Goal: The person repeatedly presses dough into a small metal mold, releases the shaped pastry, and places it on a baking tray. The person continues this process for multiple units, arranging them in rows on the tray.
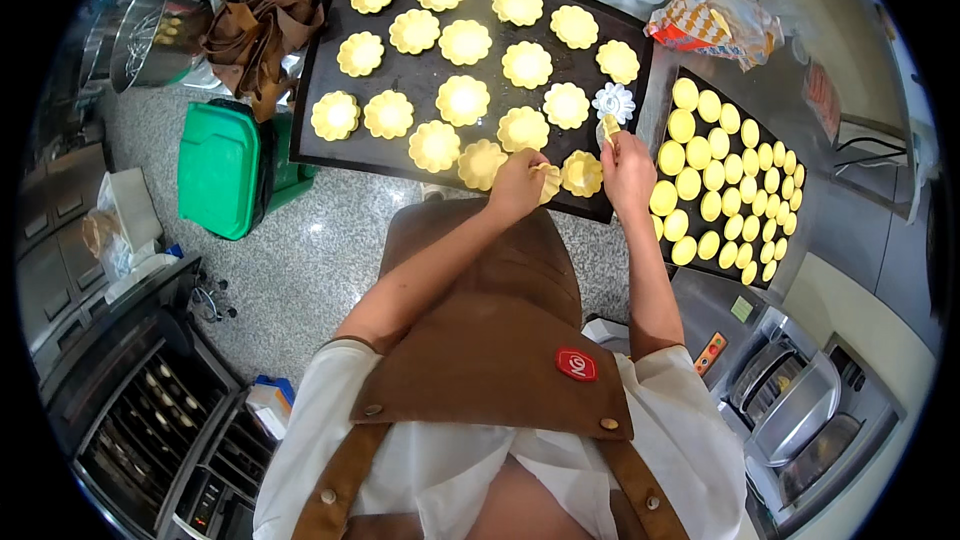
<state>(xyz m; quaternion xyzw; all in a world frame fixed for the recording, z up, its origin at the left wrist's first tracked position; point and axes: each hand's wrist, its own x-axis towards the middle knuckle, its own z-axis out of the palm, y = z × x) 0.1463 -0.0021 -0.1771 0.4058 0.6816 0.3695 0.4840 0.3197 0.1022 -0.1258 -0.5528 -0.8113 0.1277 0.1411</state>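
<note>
A black baking tray (315, 109) lies before me, bearing several yellow flower-shaped pastry shells (465, 42). Near its front edge, my left hand (517, 181) pinches a fluted yellow shell (550, 184). To its right, my right hand (628, 165) holds a small piece of yellow dough (610, 125) between thumb and fingers. Just beyond that hand sits a fluted metal tart mould (614, 103) without dough. One yellow shell (582, 173) rests on the tray between my hands. Whether the held shell has a mould under it is hard to tell.
A second black tray (694, 82) with several round yellow pieces stands at right. A plastic bag (716, 21) lies behind it. Back left are a brown leather-like cloth (259, 34) and a metal bowl with a whisk (146, 37). A green bin (217, 169) stands on the floor.
</note>
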